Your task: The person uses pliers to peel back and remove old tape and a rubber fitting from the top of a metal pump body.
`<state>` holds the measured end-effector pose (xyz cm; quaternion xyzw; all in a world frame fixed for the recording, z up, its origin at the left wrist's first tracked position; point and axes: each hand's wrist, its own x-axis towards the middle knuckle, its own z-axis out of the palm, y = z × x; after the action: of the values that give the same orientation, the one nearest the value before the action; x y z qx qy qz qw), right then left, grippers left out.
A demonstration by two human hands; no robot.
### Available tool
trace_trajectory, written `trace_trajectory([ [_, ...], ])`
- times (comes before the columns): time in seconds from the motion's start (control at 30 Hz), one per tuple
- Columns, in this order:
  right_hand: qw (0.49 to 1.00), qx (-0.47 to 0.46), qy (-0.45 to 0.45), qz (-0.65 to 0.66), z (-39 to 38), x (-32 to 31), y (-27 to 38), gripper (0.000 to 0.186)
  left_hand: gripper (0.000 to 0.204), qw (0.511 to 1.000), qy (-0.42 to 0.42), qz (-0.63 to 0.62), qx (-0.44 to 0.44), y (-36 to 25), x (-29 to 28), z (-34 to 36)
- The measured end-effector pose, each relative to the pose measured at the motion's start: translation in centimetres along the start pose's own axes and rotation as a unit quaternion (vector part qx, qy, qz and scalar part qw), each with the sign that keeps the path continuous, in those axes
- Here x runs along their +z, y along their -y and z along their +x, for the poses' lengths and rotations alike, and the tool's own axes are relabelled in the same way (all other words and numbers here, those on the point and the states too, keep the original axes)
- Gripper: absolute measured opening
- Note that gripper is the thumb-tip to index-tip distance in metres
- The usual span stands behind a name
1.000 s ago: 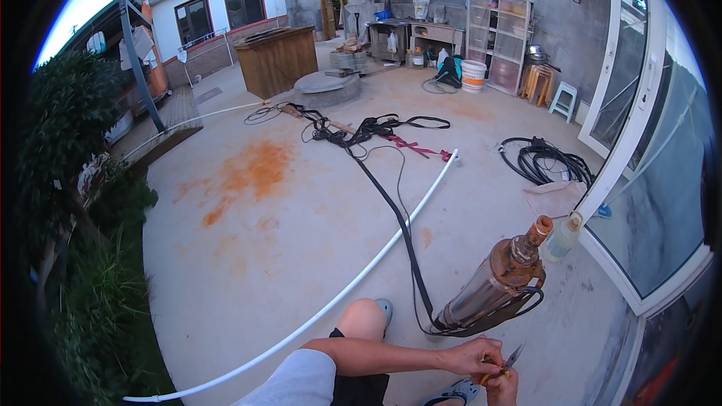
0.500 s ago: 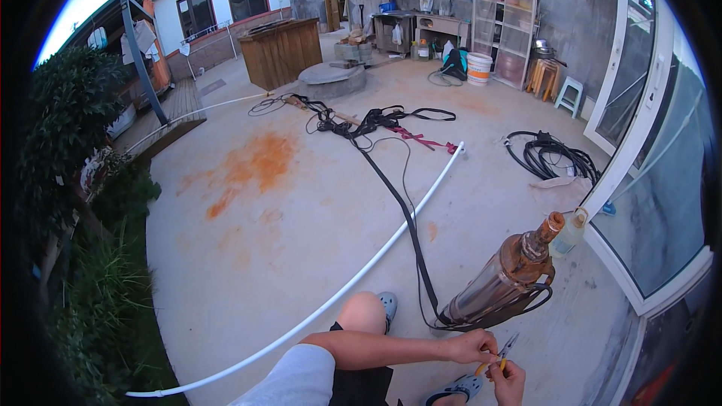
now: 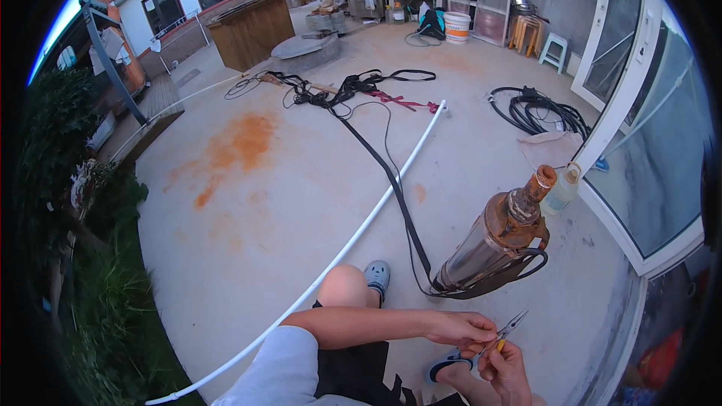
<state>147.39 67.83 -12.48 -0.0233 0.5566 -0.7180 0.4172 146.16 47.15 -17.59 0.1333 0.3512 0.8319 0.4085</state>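
Observation:
Needle-nose pliers (image 3: 514,322) with metal jaws and yellow handles angle up and to the right between my two hands. My right hand (image 3: 507,370) is closed around their yellow handles. My left hand (image 3: 462,329) comes across from the left, its fingers pinched together right beside the pliers. Whatever is between those fingertips is too small to make out. Just beyond my hands, a rusty metal cylinder like a submersible pump (image 3: 492,237) stands tilted, a rusted pipe neck at its top. A black flat strap (image 3: 402,214) and a thin cable run to its base.
A long white pipe (image 3: 361,229) lies across the concrete. Farther off are tangled black straps (image 3: 342,90), a red strap (image 3: 398,100) and a coiled black hose (image 3: 538,116). A clear plastic jug (image 3: 560,194) stands behind the cylinder, near the white-framed glass door (image 3: 639,173). Plants border the left.
The view has tilted down and shifted, so the yard sits higher in it. Both hands stay together at the pliers; less of the yellow handles shows now.

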Motion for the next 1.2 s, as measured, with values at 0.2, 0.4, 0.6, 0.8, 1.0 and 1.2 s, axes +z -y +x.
trace_trajectory([
  [0.2,0.990,0.036,0.130,-0.035,-0.5,-2.3,-3.4,0.034,0.037,0.995,0.081,0.025,-0.056,-0.1,0.3,-2.3],
  [0.4,0.910,-0.050,0.288,-0.293,-1.0,0.6,-0.9,0.015,0.041,0.989,0.106,0.104,-0.029,1.5,2.3,-4.5],
  [0.6,0.931,-0.023,0.221,-0.290,-1.3,0.2,-0.6,0.018,0.045,0.970,0.107,0.217,-0.039,-1.2,4.1,-5.2],
  [0.8,0.917,-0.005,0.179,-0.358,-0.9,-0.8,2.8,0.028,0.039,0.984,0.080,0.160,-0.016,-2.5,2.9,-2.7],
  [1.0,0.997,0.072,-0.003,-0.033,1.0,0.0,2.5,0.036,0.041,0.990,-0.065,-0.073,-0.101,-4.0,1.0,-1.3],
  [1.2,0.998,0.008,-0.010,-0.066,0.3,-0.7,1.9,0.042,0.043,0.990,-0.043,0.134,-0.021,-3.0,1.1,-0.1],
])
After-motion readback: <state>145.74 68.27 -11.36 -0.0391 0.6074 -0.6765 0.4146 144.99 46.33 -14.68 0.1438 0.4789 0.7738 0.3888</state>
